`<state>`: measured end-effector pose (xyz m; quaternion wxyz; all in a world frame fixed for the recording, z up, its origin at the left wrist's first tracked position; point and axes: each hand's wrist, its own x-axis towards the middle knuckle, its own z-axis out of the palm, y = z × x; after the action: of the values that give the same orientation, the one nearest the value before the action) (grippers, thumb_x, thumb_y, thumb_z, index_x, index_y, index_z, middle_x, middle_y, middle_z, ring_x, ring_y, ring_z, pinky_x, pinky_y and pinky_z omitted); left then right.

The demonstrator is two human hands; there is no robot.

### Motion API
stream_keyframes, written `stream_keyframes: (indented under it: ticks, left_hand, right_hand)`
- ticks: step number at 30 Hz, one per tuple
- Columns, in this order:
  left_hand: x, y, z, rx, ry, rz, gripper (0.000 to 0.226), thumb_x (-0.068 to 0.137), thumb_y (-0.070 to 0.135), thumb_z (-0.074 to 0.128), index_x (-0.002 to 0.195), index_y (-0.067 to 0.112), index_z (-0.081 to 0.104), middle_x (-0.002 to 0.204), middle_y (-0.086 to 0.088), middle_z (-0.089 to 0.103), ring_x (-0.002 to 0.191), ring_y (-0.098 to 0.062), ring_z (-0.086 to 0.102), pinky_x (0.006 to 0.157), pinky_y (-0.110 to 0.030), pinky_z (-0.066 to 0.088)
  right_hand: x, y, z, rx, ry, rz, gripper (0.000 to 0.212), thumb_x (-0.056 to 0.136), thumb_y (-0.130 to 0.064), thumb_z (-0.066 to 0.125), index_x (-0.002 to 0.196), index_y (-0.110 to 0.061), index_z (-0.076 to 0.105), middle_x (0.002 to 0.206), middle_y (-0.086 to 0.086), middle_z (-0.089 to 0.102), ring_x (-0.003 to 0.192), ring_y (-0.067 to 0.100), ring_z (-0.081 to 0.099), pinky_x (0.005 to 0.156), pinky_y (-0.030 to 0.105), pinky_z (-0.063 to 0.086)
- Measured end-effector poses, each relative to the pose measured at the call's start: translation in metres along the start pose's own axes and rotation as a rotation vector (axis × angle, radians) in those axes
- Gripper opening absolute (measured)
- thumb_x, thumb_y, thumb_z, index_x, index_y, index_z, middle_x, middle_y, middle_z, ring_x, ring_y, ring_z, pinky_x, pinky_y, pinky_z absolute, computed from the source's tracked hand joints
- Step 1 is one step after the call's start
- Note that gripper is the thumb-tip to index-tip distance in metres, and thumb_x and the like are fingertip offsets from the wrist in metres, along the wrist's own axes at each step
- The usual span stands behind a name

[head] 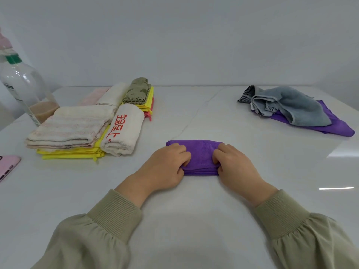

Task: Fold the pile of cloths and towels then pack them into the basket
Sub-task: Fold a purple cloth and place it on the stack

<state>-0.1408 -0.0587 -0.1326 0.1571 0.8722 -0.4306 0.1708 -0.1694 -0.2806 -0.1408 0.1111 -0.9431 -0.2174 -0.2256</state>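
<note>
Gripping the folded purple cloth (201,155) at its ends, left hand (165,167) and right hand (236,166) are curling fingers around it. It is lying on the white table (194,210).

Left edge crops the pink phone (7,166); grey towel (297,105) partly covers far purple cloth (339,128).

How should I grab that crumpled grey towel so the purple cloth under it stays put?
Probably pinch the grey towel at its striped corner, coming from the left. That corner stands up off the table and lies past the edge of the purple cloth, so you can take it alone without catching the cloth beneath.
</note>
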Motion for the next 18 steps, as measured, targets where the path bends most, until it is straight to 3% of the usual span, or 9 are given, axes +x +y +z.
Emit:
stream_keyframes:
  ticks: [4,7,11,16,18]
  left_hand:
    - [-0.005,-0.002,0.002,-0.003,-0.043,-0.051,0.004,0.072,0.016,0.042,0.072,0.019,0.04,0.072,0.009,0.038,0.066,-0.012,0.031,0.057,-0.026,0.031]
    - [-0.006,-0.004,0.002,0.031,-0.041,-0.017,0.009,0.073,0.014,0.037,0.075,0.016,0.046,0.073,0.005,0.046,0.066,-0.012,0.033,0.059,-0.023,0.031]
    - [-0.009,-0.006,-0.002,0.022,-0.054,0.009,0.015,0.075,0.014,0.036,0.076,0.015,0.051,0.073,0.003,0.052,0.066,-0.016,0.042,0.06,-0.025,0.036]
    - [0.003,0.017,-0.003,0.145,0.171,-0.098,0.027,0.085,0.021,0.039,0.069,0.011,0.058,0.058,0.0,0.054,0.052,-0.021,0.047,0.044,-0.033,0.041]
    - [0.018,0.028,0.001,0.162,0.273,-0.205,0.032,0.088,0.022,0.037,0.076,0.011,0.064,0.065,-0.002,0.06,0.06,-0.023,0.055,0.047,-0.032,0.045]
  right_hand:
    - [-0.001,-0.001,-0.005,0.0,0.063,-0.042,0.019,0.06,-0.006,0.029,0.067,-0.012,0.046,0.071,0.002,0.045,0.062,0.023,0.041,0.051,0.028,0.029]
    - [-0.003,0.003,-0.008,0.009,0.097,-0.046,0.022,0.063,-0.005,0.029,0.064,-0.009,0.051,0.069,0.004,0.046,0.061,0.024,0.041,0.052,0.029,0.031]
    - [-0.008,0.007,-0.008,0.007,0.018,-0.094,0.024,0.067,-0.007,0.032,0.065,-0.011,0.056,0.07,0.001,0.05,0.061,0.023,0.044,0.055,0.03,0.038]
    - [-0.008,0.005,-0.009,0.018,-0.014,-0.106,0.021,0.073,-0.015,0.039,0.061,-0.011,0.055,0.068,-0.001,0.05,0.063,0.02,0.043,0.06,0.034,0.041]
    - [-0.005,0.002,-0.007,0.007,0.023,-0.101,0.025,0.078,-0.018,0.043,0.055,-0.011,0.051,0.063,0.0,0.046,0.061,0.019,0.039,0.057,0.033,0.037]
